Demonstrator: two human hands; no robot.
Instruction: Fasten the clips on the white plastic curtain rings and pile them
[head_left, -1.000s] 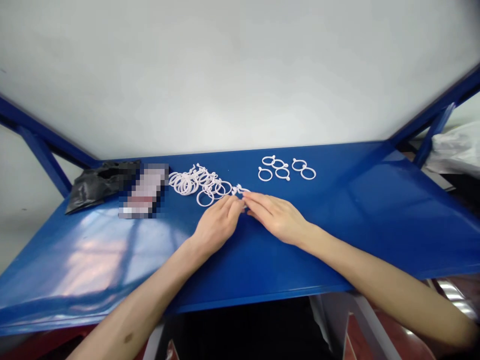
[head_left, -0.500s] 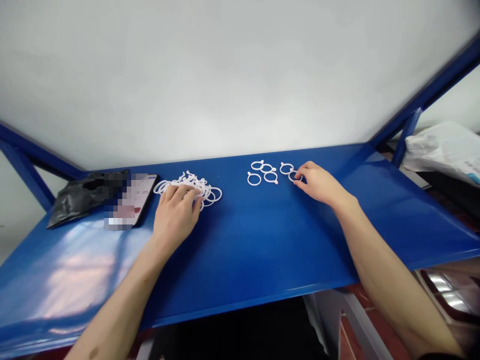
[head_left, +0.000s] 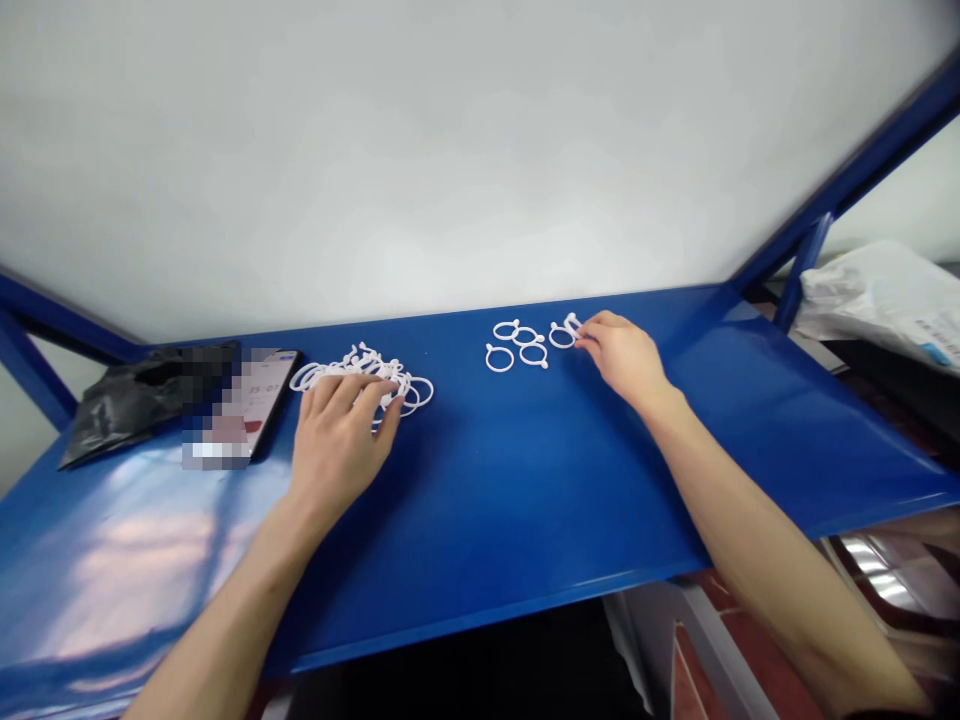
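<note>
White plastic curtain rings, each with a small knob-like eyelet, lie on the blue table [head_left: 480, 500]. My left hand [head_left: 334, 435] rests over the near side of a heaped pile of rings [head_left: 386, 372], its fingers loosely curved and the thumb apart; the fingertips are partly hidden among the rings. Right of the middle, my right hand [head_left: 622, 358] pinches one curtain ring [head_left: 572, 324] between thumb and fingers, tilted up on edge. Just left of it a single flat ring [head_left: 553, 337] lies on the table. Farther left sits a loose group of several rings [head_left: 499, 371], some overlapping.
A phone [head_left: 264, 405] and a crumpled black plastic bag [head_left: 120, 405] lie left of the pile. White wall panel [head_left: 465, 150] rises behind the table. Blue frame braces [head_left: 802, 270] stand at both sides, with a white plastic bag [head_left: 877, 300] beyond the right one.
My right hand has tilted its curtain ring up from lying flat. My left hand stays at the pile, its thumb slightly farther from the fingers. The view has shifted slightly.
</note>
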